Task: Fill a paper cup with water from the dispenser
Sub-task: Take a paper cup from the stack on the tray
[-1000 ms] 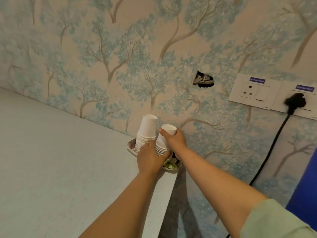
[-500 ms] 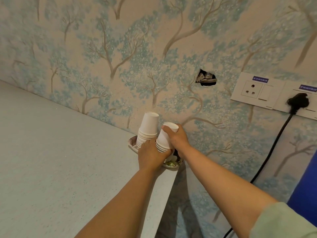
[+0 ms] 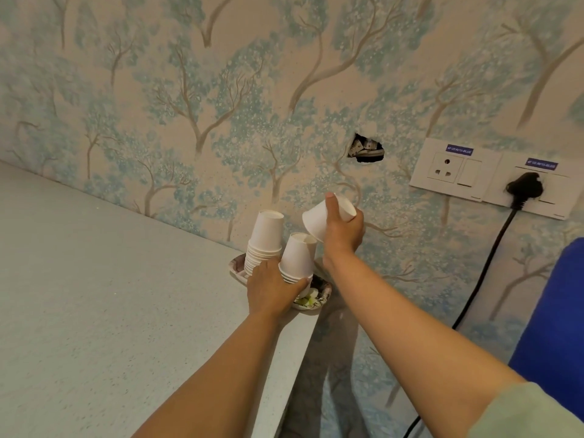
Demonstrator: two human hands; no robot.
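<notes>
Two stacks of upside-down white paper cups stand on a patterned plate (image 3: 322, 297) at the counter's far right corner: a taller stack (image 3: 265, 238) on the left and a shorter stack (image 3: 297, 257) on the right. My left hand (image 3: 271, 290) grips the base of the shorter stack. My right hand (image 3: 343, 232) holds one single white paper cup (image 3: 319, 221) lifted clear above that stack, tilted on its side. No dispenser spout is in view.
A pale speckled counter (image 3: 110, 295) ends at an edge on the right, by the wallpapered wall. Wall sockets (image 3: 455, 170) with a black plug and cable (image 3: 493, 248) sit at right. A blue object (image 3: 556, 317) fills the right edge. A hole (image 3: 366, 150) breaks the wall.
My right hand has pulled the top cup off the shorter stack and raised it up and to the right. My left hand still holds the stack down.
</notes>
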